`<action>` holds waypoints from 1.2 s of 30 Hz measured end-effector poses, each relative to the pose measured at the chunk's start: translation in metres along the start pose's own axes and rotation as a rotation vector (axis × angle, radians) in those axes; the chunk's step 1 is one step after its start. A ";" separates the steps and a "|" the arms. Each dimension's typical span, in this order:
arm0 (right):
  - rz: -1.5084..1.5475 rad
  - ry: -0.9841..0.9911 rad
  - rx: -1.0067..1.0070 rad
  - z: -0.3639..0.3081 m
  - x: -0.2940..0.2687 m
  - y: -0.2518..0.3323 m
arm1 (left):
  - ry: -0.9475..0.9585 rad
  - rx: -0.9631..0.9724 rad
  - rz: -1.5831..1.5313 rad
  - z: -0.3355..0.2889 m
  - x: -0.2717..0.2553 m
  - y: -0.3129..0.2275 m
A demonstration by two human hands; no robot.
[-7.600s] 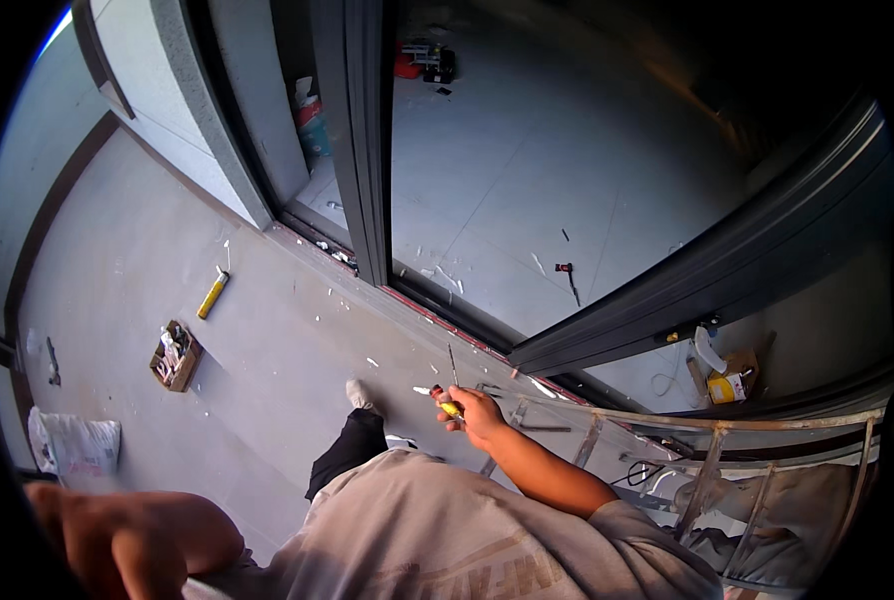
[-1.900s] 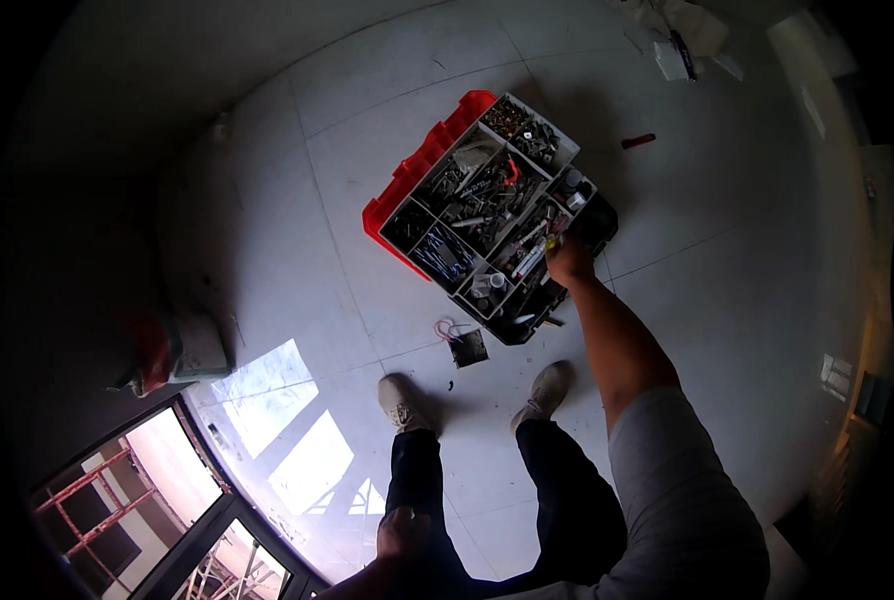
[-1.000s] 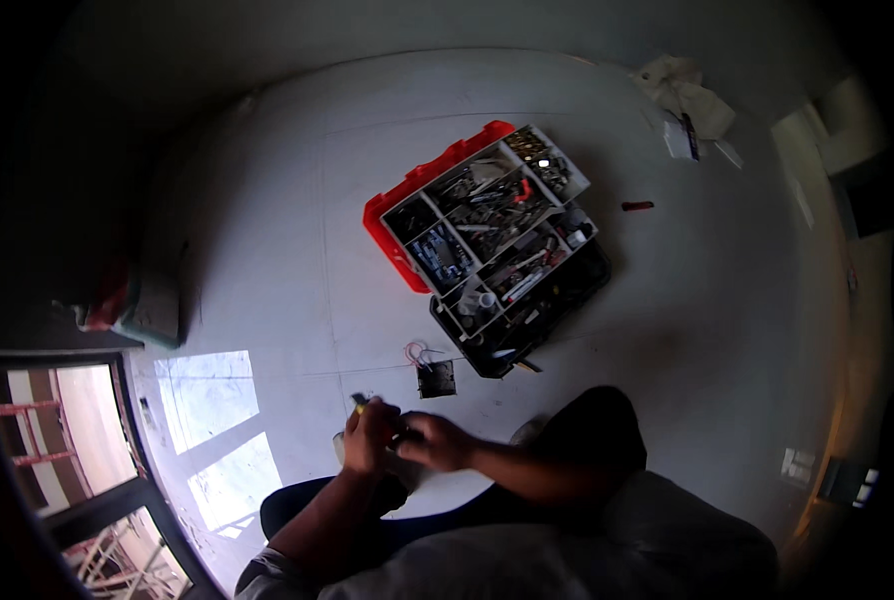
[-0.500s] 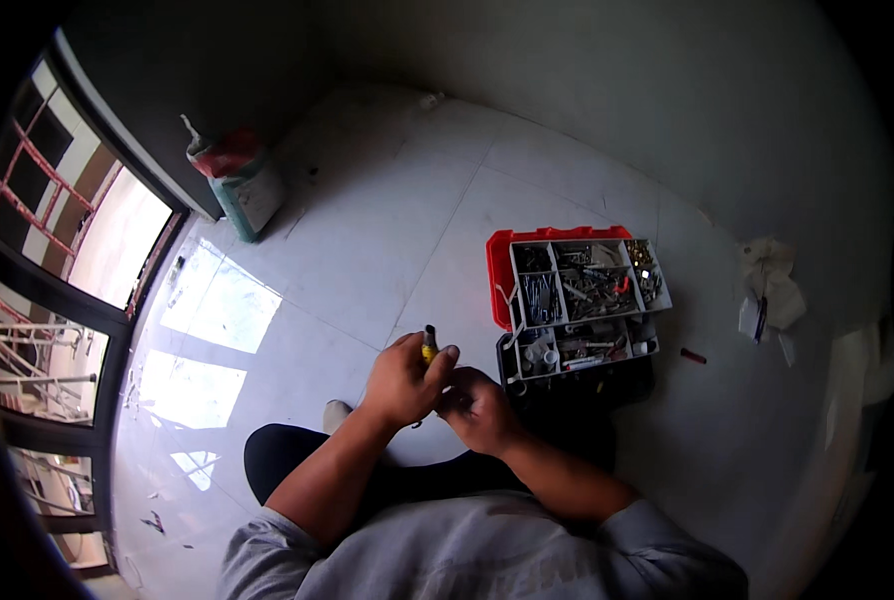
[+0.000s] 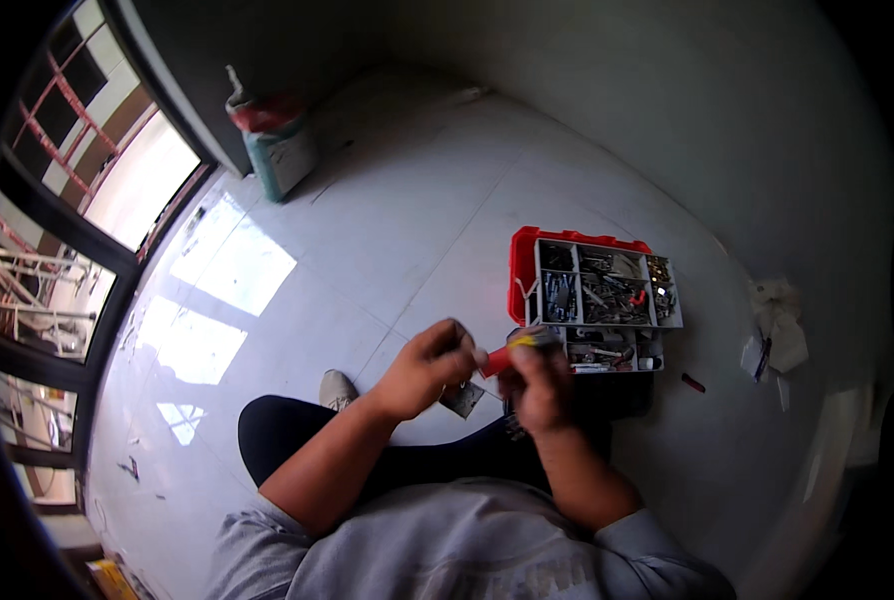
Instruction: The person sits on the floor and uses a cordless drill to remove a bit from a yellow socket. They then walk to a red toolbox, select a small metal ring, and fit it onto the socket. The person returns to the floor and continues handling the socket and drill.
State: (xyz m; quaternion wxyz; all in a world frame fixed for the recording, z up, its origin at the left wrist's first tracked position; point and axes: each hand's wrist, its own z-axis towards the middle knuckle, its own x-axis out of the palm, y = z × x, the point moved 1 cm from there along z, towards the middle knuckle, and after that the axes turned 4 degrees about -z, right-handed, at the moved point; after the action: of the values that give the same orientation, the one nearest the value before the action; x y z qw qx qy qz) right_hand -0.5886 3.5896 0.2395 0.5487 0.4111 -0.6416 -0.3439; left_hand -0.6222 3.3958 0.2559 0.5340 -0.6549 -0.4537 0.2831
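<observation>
My right hand (image 5: pixel 539 395) is closed around a short yellow, black and red tool (image 5: pixel 520 343), blurred, its exact kind unclear. The tool's red end points at my left hand (image 5: pixel 422 372). My left fingers are curled together, with the fingertips close to that red end; what they pinch is too small to make out. Just below them shows a small dark, shiny flat piece (image 5: pixel 462 399), perhaps a packet; I cannot tell if it is held. Right of my hands stands an open toolbox (image 5: pixel 523 262) with a red lid and grey trays of screws, bits and small hardware.
A red marker-like stick (image 5: pixel 693 383) lies right of the toolbox, and crumpled paper (image 5: pixel 782 325) farther right. A green-white sack (image 5: pixel 279 160) stands by the wall at far left. Glazed doors (image 5: pixel 77 240) line the left side. My shoe (image 5: pixel 338 389) rests on the tiled floor (image 5: pixel 357 270).
The yellow-and-black tool, earlier upright in my left hand, is now in my right hand and tilted, its red part showing. My hands have moved apart and the view has shifted.
</observation>
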 end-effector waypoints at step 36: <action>-0.469 0.331 -0.035 -0.010 0.013 0.023 | 0.053 0.040 -0.276 -0.015 -0.014 -0.015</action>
State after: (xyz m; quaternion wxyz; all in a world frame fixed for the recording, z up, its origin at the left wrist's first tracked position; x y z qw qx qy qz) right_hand -0.5831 3.5873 0.2674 0.5585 0.5894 -0.4245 -0.4006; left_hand -0.6195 3.3771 0.2731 0.5928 -0.5824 -0.5195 0.1986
